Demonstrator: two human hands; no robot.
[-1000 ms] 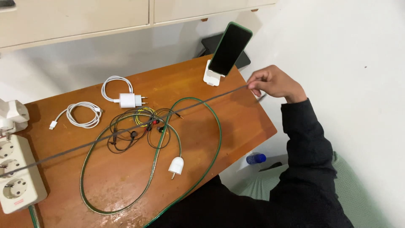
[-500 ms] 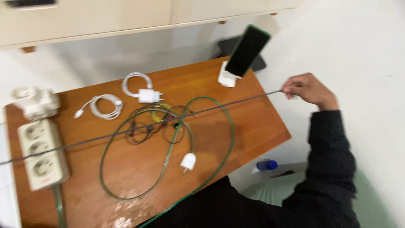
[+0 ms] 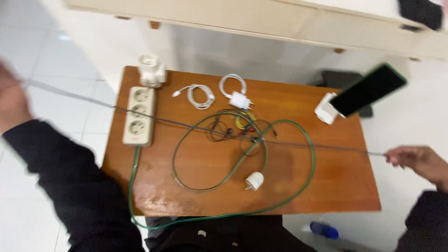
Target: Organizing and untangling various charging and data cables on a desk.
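Note:
A long grey cable [image 3: 186,125] is stretched taut over a small wooden table [image 3: 340,186]. My left hand [image 3: 10,100], blurred at the far left, grips one end. My right hand [image 3: 415,161] pinches the other end past the table's right edge. Under the cable lie a green cord [image 3: 305,177] in loose loops with a white plug [image 3: 254,181], and a tangle of thin earphone wires [image 3: 233,128]. Both my sleeves are black.
A cream power strip [image 3: 138,115] with a white adapter [image 3: 151,72] lies at the table's left. A coiled white cable [image 3: 198,95] and a white charger [image 3: 239,99] sit at the back. A dark phone [image 3: 368,90] leans on a white stand [image 3: 325,109]. A blue-capped bottle [image 3: 324,229] is on the floor.
The view has swung left and turned, so the whole table and my left hand now show. The cable stays taut between both hands; my right hand sits lower in the frame.

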